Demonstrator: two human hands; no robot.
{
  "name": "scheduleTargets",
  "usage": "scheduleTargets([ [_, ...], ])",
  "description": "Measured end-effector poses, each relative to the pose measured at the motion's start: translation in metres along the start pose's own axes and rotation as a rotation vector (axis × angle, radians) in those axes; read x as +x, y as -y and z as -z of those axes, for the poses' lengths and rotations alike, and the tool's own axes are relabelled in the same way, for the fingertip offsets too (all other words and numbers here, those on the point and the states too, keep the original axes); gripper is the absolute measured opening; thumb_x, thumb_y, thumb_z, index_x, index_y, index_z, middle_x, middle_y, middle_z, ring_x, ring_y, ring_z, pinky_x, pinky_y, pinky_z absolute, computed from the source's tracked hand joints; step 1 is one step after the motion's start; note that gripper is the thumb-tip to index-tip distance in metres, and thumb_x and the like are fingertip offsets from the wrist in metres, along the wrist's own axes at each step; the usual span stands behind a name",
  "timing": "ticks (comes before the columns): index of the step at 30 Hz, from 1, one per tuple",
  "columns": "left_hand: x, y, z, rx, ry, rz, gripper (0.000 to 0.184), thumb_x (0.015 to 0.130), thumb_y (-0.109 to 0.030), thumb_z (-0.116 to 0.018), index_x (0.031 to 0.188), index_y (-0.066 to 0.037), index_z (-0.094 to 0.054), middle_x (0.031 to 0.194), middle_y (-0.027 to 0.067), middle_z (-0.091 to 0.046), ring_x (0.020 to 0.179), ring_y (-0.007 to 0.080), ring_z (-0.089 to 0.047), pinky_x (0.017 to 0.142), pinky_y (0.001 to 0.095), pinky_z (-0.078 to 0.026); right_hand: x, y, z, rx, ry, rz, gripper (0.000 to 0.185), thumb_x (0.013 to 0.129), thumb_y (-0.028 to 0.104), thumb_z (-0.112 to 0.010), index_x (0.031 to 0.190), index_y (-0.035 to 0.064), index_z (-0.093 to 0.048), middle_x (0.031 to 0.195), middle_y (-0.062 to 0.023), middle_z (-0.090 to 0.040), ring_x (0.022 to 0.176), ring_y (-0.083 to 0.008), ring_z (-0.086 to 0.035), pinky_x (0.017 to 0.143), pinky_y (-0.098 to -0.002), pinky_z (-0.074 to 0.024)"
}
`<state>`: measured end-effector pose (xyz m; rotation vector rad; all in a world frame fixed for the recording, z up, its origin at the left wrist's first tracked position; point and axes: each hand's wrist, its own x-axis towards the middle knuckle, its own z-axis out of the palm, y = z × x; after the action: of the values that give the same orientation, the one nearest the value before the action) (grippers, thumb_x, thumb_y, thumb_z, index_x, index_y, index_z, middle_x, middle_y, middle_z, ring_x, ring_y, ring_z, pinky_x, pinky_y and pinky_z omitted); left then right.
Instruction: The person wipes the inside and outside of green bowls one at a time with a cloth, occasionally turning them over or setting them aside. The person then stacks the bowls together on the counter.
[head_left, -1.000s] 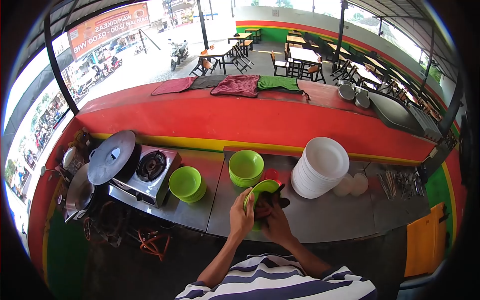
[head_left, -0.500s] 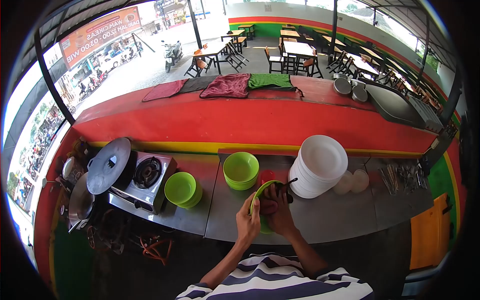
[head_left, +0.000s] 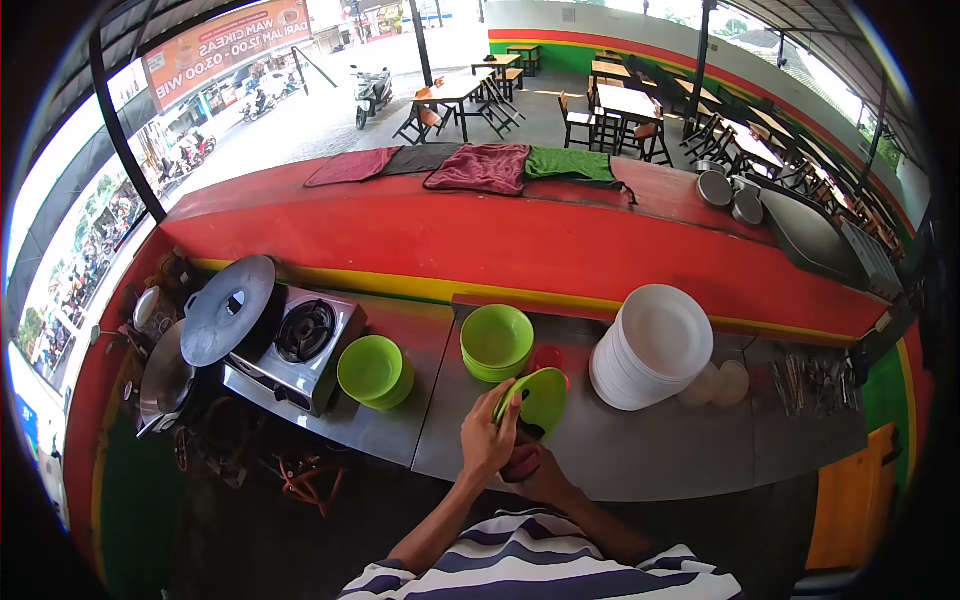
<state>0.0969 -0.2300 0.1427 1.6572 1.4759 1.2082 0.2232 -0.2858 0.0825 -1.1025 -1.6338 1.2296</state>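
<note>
My left hand (head_left: 485, 438) is closed on the rim of a green bowl (head_left: 547, 402), which is tilted above the counter's front part. My right hand (head_left: 545, 482) is just below the bowl, its fingers closed round a dark red cloth (head_left: 521, 464). A dark part, perhaps of the same cloth, shows at the bowl's lower edge. Behind the held bowl is a stack of green bowls (head_left: 497, 338), with a small red object (head_left: 549, 358) beside it. Another green bowl stack (head_left: 372, 370) stands to the left.
A tall stack of white plates (head_left: 665, 335) stands right on the metal counter (head_left: 600, 460). Beyond it lie round pale lids (head_left: 733, 382) and cutlery (head_left: 815, 385). At left are a gas stove (head_left: 318, 345) and a large metal lid (head_left: 228, 310). Cloths (head_left: 480, 168) lie on the red ledge.
My right hand has come out of the bowl and down towards my body with the cloth. The bowl has turned, showing more of its inside. The camera view has shifted slightly left.
</note>
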Motion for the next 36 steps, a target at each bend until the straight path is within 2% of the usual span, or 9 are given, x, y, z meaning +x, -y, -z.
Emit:
scheduleTargets([
  [2, 0.001, -0.02, 0.015, 0.112, 0.081, -0.017, 0.045, 0.101, -0.045, -0.057, 0.127, -0.009, -0.067, 0.112, 0.0181, -0.07, 0.099, 0.0356, -0.07, 0.086, 0.0399, -0.053, 0.009, 0.011, 0.003, 0.149, -0.09, 0.168, 0.053, 0.078, 0.015, -0.082, 0.126, 0.0079, -0.061, 0.117, -0.0103, -0.066, 0.112, -0.0226, -0.062, 0.105, -0.035, -0.0433],
  [8, 0.008, -0.018, 0.032, 0.02, 0.165, 0.118, 0.052, 0.098, -0.048, -0.06, 0.133, -0.011, -0.064, 0.114, 0.0189, -0.069, 0.106, 0.0358, -0.068, 0.09, 0.0409, -0.053, 0.014, -0.04, 0.011, -0.231, -0.15, 0.282, 0.044, 0.092, 0.014, -0.069, 0.134, 0.0056, -0.057, 0.131, -0.0077, -0.064, 0.121, -0.0216, -0.06, 0.105, -0.0363, -0.045],
  [11, 0.007, 0.002, 0.025, -0.206, 0.169, 0.088, 0.057, 0.096, -0.041, -0.062, 0.143, -0.011, -0.054, 0.121, 0.0223, -0.065, 0.114, 0.04, -0.064, 0.097, 0.0432, -0.05, 0.015, -0.049, 0.014, -0.295, -0.194, 0.327, 0.038, 0.087, 0.007, -0.071, 0.124, 0.0045, -0.065, 0.127, -0.0076, -0.067, 0.113, -0.017, -0.065, 0.11, -0.0329, -0.0392],
  [15, -0.01, -0.019, 0.024, -0.085, 0.114, -0.053, 0.069, 0.089, -0.027, -0.064, 0.152, -0.011, -0.04, 0.131, 0.0252, -0.059, 0.121, 0.0448, -0.058, 0.104, 0.0461, -0.046, 0.002, -0.036, -0.019, 0.165, -0.275, 0.164, 0.044, 0.082, 0.003, -0.073, 0.126, 0.0037, -0.065, 0.12, -0.0081, -0.068, 0.112, -0.0171, -0.064, 0.1, -0.0311, -0.047],
  [17, -0.007, -0.004, 0.025, -0.082, 0.131, -0.013, 0.066, 0.09, -0.026, -0.063, 0.15, -0.011, -0.042, 0.131, 0.0242, -0.06, 0.122, 0.0422, -0.059, 0.104, 0.0451, -0.046, -0.001, -0.017, -0.032, 0.199, -0.26, 0.038, 0.048, 0.081, 0.001, -0.074, 0.128, 0.0034, -0.064, 0.118, -0.0088, -0.068, 0.113, -0.0168, -0.064, 0.097, -0.0307, -0.0492],
  [23, 0.016, 0.007, 0.072, -0.197, 0.374, 0.189, 0.06, 0.095, -0.036, -0.061, 0.146, -0.009, -0.049, 0.13, 0.0174, -0.064, 0.12, 0.024, -0.061, 0.103, 0.0343, -0.044, 0.019, -0.028, -0.013, -0.21, -0.024, 0.41, 0.064, 0.071, 0.006, -0.082, 0.132, 0.0154, -0.065, 0.132, -0.0008, -0.065, 0.12, -0.0249, -0.059, 0.108, -0.0379, -0.044],
  [29, -0.003, 0.004, 0.052, -0.346, 0.166, 0.031, 0.069, 0.095, -0.036, -0.061, 0.154, -0.011, -0.036, 0.133, 0.0219, -0.061, 0.123, 0.0283, -0.06, 0.104, 0.0355, -0.044, 0.02, 0.006, -0.003, -0.237, -0.115, 0.457, 0.061, 0.073, 0.008, -0.082, 0.131, 0.0164, -0.066, 0.134, -0.0008, -0.064, 0.122, -0.0249, -0.059, 0.107, -0.0393, -0.0435],
  [33, -0.023, 0.01, 0.04, -0.169, 0.121, 0.209, 0.065, 0.096, -0.029, -0.058, 0.152, -0.005, -0.036, 0.134, 0.0202, -0.06, 0.122, 0.0274, -0.059, 0.107, 0.0353, -0.041, 0.01, 0.006, -0.029, 0.157, 0.023, 0.072, 0.061, 0.074, 0.001, -0.077, 0.132, 0.0148, -0.064, 0.13, -0.0053, -0.065, 0.124, -0.0279, -0.058, 0.11, -0.0394, -0.0416],
  [36, -0.007, 0.031, 0.064, -0.361, 0.292, 0.185, 0.059, 0.096, -0.029, -0.058, 0.147, -0.002, -0.044, 0.132, 0.0184, -0.061, 0.122, 0.0261, -0.058, 0.108, 0.0346, -0.04, 0.006, 0.018, -0.025, -0.094, 0.044, 0.314, 0.061, 0.074, -0.001, -0.075, 0.132, 0.013, -0.064, 0.128, -0.0047, -0.066, 0.128, -0.0277, -0.056, 0.114, -0.0388, -0.0387],
])
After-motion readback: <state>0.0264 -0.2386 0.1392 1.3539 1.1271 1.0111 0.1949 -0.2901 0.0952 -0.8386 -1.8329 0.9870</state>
